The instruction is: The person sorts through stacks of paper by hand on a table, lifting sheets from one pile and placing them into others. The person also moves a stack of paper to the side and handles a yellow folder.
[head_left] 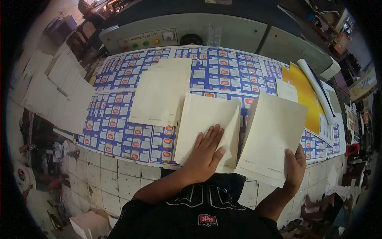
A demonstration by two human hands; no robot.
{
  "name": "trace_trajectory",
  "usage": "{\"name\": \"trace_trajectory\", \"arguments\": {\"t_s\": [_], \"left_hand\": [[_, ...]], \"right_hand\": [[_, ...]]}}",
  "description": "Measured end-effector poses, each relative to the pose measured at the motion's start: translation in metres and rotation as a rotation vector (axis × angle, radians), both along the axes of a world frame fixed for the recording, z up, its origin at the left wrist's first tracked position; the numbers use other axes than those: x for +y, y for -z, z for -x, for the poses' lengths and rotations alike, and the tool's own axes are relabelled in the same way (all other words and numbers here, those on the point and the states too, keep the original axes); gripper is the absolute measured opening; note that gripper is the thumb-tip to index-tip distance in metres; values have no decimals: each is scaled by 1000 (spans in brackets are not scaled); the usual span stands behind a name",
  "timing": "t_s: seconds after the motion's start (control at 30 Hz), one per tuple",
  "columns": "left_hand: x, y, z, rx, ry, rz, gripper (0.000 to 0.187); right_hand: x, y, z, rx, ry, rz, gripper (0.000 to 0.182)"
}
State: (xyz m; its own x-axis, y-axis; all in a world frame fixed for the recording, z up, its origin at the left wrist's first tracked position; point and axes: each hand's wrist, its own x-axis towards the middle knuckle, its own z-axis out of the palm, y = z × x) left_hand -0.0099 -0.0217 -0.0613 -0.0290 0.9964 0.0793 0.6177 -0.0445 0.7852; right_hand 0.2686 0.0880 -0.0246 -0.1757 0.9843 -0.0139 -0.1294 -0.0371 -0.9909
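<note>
My left hand lies flat, fingers stretched, on a cream sheet of paper in front of my body. That sheet tops a small pile, and its right side bulges and creases near my thumb. To the right, my right hand pinches the lower right edge of another cream paper, thumb on top and fingers behind. This paper stands tilted beside the pile and has small print along its lower edge. A further stack of cream papers rests at the left, its sheets slightly staggered.
Blue printed sheets cover the table. Behind stands a grey machine with buttons on its panel. At the right lie a yellow sheet and a white roll. Tall white paper stacks stand left of the table.
</note>
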Motion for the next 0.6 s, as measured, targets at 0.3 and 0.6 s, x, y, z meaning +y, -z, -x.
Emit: {"name": "trace_trajectory", "arguments": {"t_s": [0.3, 0.6], "left_hand": [[-1, -13, -4, -91, 56, -43, 67], [3, -8, 0, 12, 73, -97, 74]], "right_hand": [[-20, 31, 104, -114, -315, 97, 32], [-12, 30, 79, -334, -296, 26, 37]]}}
